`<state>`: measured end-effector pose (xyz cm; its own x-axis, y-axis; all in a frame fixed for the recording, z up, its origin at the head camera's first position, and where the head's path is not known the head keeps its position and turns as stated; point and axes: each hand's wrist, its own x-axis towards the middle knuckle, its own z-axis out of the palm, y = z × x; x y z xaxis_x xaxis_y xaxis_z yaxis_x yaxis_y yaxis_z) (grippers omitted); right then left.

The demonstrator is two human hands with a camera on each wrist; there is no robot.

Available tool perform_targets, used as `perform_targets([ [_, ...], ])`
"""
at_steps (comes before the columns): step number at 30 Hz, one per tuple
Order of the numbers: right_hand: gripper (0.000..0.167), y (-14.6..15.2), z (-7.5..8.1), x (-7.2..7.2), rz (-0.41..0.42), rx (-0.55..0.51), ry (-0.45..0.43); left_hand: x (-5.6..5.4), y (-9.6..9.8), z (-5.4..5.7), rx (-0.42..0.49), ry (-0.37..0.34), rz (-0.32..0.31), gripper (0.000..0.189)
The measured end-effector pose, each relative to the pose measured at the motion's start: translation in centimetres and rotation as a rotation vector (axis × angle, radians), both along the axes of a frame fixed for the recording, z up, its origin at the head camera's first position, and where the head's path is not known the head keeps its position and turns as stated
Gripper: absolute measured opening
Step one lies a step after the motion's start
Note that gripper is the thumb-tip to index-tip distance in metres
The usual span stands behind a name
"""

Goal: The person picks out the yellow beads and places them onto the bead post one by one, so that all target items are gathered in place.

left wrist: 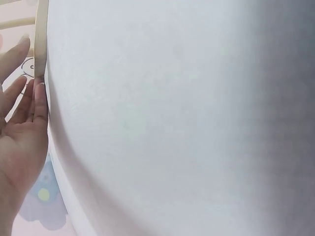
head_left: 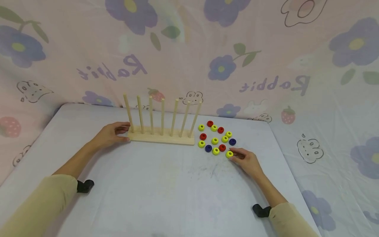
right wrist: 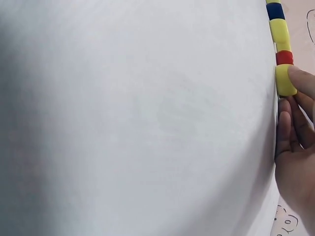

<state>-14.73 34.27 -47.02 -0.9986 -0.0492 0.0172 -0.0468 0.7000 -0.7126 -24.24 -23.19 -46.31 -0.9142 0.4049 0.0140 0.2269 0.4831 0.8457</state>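
left sleeve was pale beige, plain | right sleeve matched | left fitting was black, elbow-shaped, blunt-ended, at sleeve end | right fitting looked the same | left hand, right hand were bare

White table, wooden peg rack, coloured beads

In the lower middle of the head view, the table is offering a wide lane between the left arm and right arm. At the center, the rack is blocking the way with seven upright sticks, the left hand closing off its left end. Right of center, the beads are leaving narrow gaps, and the right hand is obstructing their lower right edge.
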Motion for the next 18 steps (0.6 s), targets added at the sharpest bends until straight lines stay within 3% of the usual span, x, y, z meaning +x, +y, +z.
perform_targets([
  [5, 0.036, -0.25, 0.01, -0.15, -0.007, 0.03, 0.013, -0.43, 0.37, -0.13, -0.104, 0.007, 0.033, 0.078],
  [12, 0.032, -0.57, 0.04, -0.64, -0.008, 0.057, 0.052, -0.49, 0.44, 0.09, -0.12, -0.007, 0.047, 0.078],
  [18, 0.033, -0.2, 0.28, -0.59, 0.011, 0.023, 0.025, -0.58, 0.58, 0.03, -0.138, 0.004, 0.056, 0.075],
])
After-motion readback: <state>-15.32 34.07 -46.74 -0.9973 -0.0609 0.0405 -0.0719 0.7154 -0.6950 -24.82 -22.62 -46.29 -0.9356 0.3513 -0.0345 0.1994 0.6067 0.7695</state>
